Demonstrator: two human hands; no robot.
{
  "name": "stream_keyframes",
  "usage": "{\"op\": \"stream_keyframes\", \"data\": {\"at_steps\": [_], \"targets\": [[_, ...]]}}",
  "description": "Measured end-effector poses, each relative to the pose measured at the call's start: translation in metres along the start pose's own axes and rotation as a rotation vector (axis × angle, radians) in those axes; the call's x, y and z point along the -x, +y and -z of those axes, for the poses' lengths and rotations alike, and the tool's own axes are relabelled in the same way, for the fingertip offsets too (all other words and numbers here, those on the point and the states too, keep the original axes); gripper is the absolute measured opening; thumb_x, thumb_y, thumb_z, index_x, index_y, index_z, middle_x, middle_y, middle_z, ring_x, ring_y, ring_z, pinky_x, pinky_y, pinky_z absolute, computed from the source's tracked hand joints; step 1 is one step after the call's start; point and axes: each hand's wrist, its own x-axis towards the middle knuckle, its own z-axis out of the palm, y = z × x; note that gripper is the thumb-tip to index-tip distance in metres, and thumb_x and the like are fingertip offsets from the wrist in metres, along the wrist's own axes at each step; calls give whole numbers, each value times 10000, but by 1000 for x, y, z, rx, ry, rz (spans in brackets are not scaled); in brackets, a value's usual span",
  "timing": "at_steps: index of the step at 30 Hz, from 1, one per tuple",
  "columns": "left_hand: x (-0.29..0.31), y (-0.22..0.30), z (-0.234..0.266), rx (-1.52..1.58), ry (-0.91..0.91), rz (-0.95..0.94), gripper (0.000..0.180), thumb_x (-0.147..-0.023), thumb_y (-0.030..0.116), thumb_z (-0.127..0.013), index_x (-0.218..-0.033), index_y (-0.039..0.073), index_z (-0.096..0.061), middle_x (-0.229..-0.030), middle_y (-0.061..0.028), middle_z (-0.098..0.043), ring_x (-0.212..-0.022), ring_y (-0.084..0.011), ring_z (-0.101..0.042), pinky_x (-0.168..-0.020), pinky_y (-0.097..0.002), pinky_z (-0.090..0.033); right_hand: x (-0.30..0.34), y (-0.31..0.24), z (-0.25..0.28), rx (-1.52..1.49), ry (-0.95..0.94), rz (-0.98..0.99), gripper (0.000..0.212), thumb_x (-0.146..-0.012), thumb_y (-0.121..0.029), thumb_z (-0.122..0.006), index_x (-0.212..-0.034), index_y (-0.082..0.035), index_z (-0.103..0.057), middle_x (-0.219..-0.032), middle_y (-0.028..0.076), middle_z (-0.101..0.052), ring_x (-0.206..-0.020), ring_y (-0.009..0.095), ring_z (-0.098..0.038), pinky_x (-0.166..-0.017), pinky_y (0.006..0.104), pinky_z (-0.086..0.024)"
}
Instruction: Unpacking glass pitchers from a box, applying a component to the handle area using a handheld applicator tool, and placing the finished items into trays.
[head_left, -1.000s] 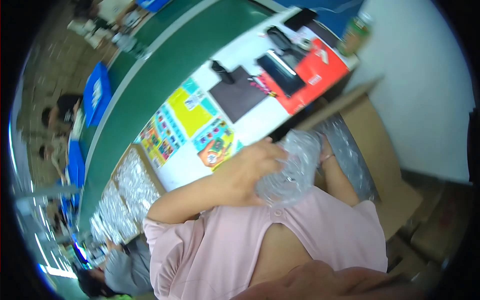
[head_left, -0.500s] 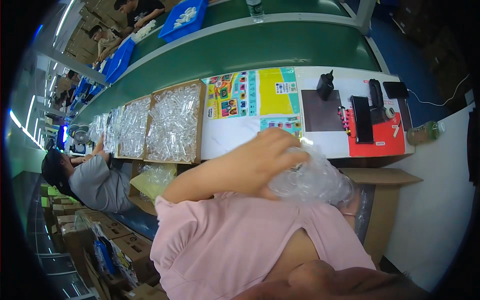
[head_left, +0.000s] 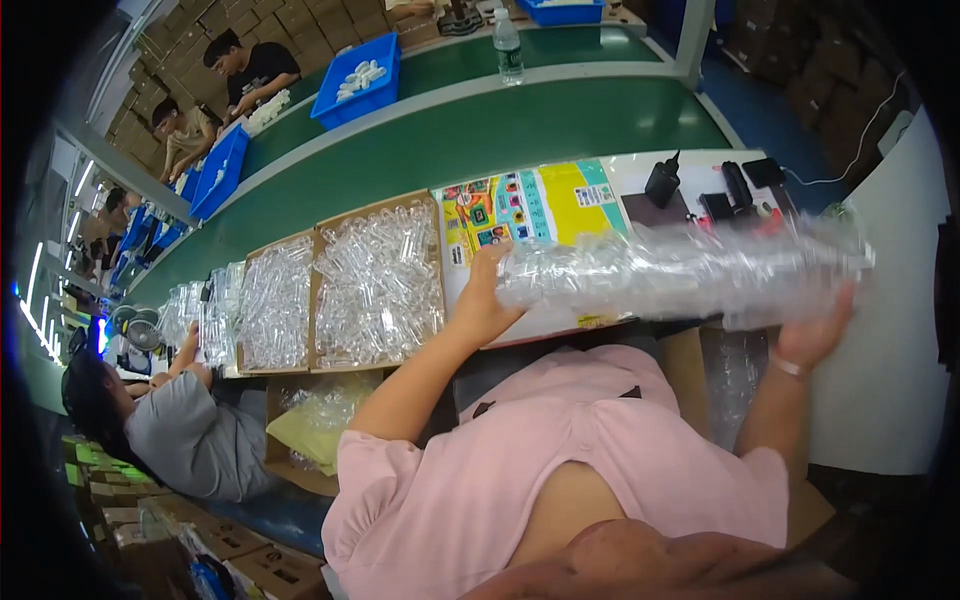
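Observation:
A long, clear plastic bag point(head_left: 640, 280) stretches sideways in front of me, raised over the near edge of the bench. It looks stuffed with clear pieces, though motion smears its contents and right end. At its left end, my left hand point(head_left: 488, 295) is closed on the plastic. My right hand point(head_left: 820, 328), blurred, grips it low near the right end. To the left of my left hand lies a shallow cardboard box point(head_left: 380, 285) full of clear plastic tube-like parts. A second such box point(head_left: 275, 305) sits beside it.
Behind the bag are a colourful printed sheet point(head_left: 560, 205), a black dropper bottle point(head_left: 662, 182) and a black phone point(head_left: 716, 206). A carton with yellowish plastic point(head_left: 318, 430) stands below the bench at left. A co-worker in grey point(head_left: 205, 430) sits farther left. A green conveyor point(head_left: 560, 115) runs beyond.
The bag, bunched up close to my chest before, is now drawn out lengthwise and higher. My left hand has moved left and my right hand right and up. The view has shifted.

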Motion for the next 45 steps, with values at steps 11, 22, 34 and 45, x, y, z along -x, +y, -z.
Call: {"op": "stream_keyframes", "data": {"at_steps": [11,22,34,45], "targets": [[-84,-64,-27,-240,315,96,548,-508,147,-807,-976,-5,-566,-852,-141,-631,-784,-317,-610,-754,-371,-476,-84,80,-290,210,-921,308,660,-776,-195,-651,-1312,-93,-280,-1060,111,-548,-1005,196,-534,-882,325,-429],[-109,-16,86,-87,-168,330,737,-552,227,-814,-1160,3,-464,-1128,-178,-528,-1074,-300,-500,-907,-354,-400,-79,96,-334,-45,-1343,-118,759,-672,-208,-744,-1287,-91,-316,-1136,130,-522,-1082,223,-510,-950,387,-379],[-162,60,89,93,211,-133,977,-514,172,-829,-1285,44,-244,-1142,-144,-515,-1074,-265,-507,-916,-352,-396,-83,62,-347,-163,-1110,361,715,-673,-242,-759,-1265,-103,-382,-1234,75,-423,-1136,201,-436,-944,346,-384],[-165,57,101,205,143,-37,1061,-509,190,-846,-1321,52,-179,-1207,-156,-461,-1101,-254,-487,-935,-342,-389,-151,78,-253,151,-715,540,530,-819,-344,-605,-1239,-91,-401,-1120,73,-512,-998,178,-533,-888,299,-417]]}}
